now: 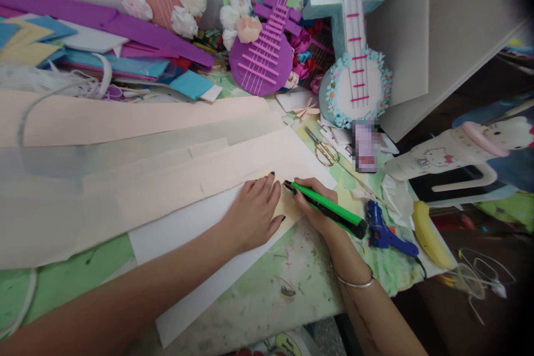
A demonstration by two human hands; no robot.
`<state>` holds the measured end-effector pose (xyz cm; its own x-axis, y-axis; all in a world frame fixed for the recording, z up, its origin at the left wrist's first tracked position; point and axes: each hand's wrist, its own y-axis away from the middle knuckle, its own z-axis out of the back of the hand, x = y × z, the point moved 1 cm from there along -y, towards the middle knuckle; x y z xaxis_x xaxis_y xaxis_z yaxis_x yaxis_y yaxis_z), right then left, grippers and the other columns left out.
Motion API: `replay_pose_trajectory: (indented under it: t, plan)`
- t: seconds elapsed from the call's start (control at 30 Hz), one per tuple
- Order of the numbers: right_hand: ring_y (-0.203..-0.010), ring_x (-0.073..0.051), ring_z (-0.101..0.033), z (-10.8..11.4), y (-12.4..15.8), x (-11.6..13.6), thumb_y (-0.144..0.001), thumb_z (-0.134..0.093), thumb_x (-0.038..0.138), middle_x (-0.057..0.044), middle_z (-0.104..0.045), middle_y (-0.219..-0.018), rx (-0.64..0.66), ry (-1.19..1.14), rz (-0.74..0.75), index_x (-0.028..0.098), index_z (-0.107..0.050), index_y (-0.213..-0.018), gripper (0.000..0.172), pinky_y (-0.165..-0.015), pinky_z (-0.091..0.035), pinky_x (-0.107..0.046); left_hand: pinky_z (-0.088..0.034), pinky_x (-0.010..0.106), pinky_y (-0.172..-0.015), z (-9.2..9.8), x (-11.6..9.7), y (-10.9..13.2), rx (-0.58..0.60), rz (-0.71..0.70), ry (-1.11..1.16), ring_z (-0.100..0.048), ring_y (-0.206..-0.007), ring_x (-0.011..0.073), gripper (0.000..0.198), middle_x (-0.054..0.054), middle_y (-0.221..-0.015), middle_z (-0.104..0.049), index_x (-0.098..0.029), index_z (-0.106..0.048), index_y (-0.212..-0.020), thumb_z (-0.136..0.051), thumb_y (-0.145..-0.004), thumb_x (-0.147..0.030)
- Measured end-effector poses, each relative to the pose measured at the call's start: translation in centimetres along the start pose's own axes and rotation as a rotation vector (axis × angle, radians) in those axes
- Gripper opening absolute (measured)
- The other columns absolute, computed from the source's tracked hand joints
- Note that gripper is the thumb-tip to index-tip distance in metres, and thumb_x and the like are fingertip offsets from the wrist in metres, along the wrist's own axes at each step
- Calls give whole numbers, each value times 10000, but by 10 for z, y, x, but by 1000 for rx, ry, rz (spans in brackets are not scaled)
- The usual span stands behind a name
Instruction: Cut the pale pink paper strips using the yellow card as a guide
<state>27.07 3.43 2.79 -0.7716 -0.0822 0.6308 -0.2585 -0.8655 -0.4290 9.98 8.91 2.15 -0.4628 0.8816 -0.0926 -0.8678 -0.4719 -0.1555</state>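
Note:
My left hand (254,211) lies flat, fingers stretched out, pressing on a pale peach foam sheet (175,178) near its right end. My right hand (319,208) is closed around a green and black utility knife (329,208), its tip touching the sheet just right of my left fingertips. A white sheet (183,233) lies under the peach one. Both rest on a stained green cutting mat (267,283).
Gold scissors (323,150), a blue glue gun (386,231) and a yellow banana-shaped object (429,236) lie to the right. Foam craft guitars (262,50) with paper flowers stand at the back. Coloured foam strips pile at the back left. The table edge runs near right.

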Motion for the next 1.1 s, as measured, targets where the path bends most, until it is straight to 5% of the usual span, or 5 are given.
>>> replay_pose_trajectory:
  t: [1.1]
  plan:
    - [-708, -167, -715, 5, 9, -5, -814, -599, 276, -26, -759, -849, 7, -24, -34, 228, -668, -909, 127, -668, -580, -263, -328, 448, -977, 2, -1, 1, 2, 6, 12, -412, -1275, 356, 577, 268, -1464, -370, -45, -420, -1390, -414, -957, -426]
